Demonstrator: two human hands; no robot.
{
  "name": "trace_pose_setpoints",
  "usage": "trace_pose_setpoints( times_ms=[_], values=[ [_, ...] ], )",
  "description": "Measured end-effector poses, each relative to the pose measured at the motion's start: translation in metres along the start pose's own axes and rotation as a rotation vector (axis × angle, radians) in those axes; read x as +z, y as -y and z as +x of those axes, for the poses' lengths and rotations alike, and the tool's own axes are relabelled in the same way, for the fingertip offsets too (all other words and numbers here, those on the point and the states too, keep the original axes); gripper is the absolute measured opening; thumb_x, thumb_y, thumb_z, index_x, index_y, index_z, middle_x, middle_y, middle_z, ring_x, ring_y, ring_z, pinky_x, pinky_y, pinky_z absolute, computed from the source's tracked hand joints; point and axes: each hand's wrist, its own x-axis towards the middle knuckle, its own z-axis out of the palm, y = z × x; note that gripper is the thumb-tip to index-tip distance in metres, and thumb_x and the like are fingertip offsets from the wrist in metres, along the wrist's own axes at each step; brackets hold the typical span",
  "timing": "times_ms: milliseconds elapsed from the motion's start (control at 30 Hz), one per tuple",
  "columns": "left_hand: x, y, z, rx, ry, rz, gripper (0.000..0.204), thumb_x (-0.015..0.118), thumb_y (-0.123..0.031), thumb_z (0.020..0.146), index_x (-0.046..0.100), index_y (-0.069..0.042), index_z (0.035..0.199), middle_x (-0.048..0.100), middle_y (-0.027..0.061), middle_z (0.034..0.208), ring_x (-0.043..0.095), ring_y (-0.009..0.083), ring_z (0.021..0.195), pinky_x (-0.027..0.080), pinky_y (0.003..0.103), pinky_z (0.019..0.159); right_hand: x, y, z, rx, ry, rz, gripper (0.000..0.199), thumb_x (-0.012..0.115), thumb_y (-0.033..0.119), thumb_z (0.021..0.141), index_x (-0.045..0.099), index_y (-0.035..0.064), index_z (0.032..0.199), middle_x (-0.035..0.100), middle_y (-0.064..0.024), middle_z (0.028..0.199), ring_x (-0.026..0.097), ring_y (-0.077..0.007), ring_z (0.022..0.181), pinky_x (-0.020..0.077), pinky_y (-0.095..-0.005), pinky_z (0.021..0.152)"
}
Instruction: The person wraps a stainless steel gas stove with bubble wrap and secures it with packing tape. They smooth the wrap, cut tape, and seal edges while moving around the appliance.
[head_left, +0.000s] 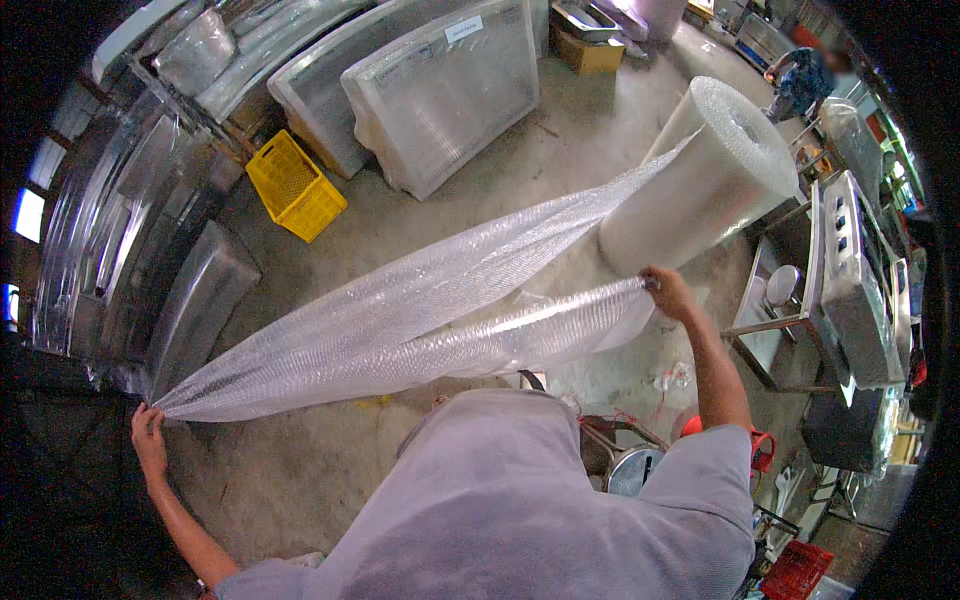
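Note:
A long sheet of bubble wrap [400,300] stretches across in front of me, still joined to a big upright roll of bubble wrap [690,180] at the right. Far out to the left, my left hand [149,430] pinches the sheet where it gathers to a narrow point. On the other side my right hand [668,290] grips the sheet's near edge, just in front of the roll. Between my hands the sheet hangs in loose folds above the floor. The fingertips of both hands are partly hidden by the film.
Large wrapped panels [445,105] lean at the back, beside a yellow crate [295,187]. More wrapped goods [195,290] stand at the left. A metal rack [765,310] and wrapped equipment [860,285] line the right. Another person [802,80] is at the far right.

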Motion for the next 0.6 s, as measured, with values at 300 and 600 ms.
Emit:
trace_pose_setpoints(
  times_ms=[300, 600],
  values=[
    [0.002, 0.015, -0.041, -0.122, -0.055, -0.137, 0.019, 0.064, -0.011, 0.094, 0.068, 0.004, 0.105, 0.065, 0.0193, 0.124, 0.059, 0.0326, 0.121, 0.044, 0.040, 0.102, -0.080, 0.038, 0.084, -0.120, 0.135, -0.644, 0.026, 0.066, 0.028, 0.092, 0.064, 0.0022, 0.091, 0.066, -0.0173, 0.083, 0.064, -0.0277, 0.078, 0.0493, -0.0363, 0.073],
    [0.008, 0.023, -0.072, -0.268, -0.034, -0.163, 0.027, 0.064, -0.014, 0.094, 0.068, 0.005, 0.112, 0.063, 0.0203, 0.129, 0.061, 0.0309, 0.118, 0.044, 0.038, 0.102, -0.053, 0.030, 0.144, -0.201, -0.116, 0.118, 0.023, 0.069, 0.023, 0.091, 0.064, 0.0004, 0.094, 0.061, -0.0087, 0.068, 0.049, -0.0120, 0.063, 0.0448, -0.0328, 0.061]
  ],
)
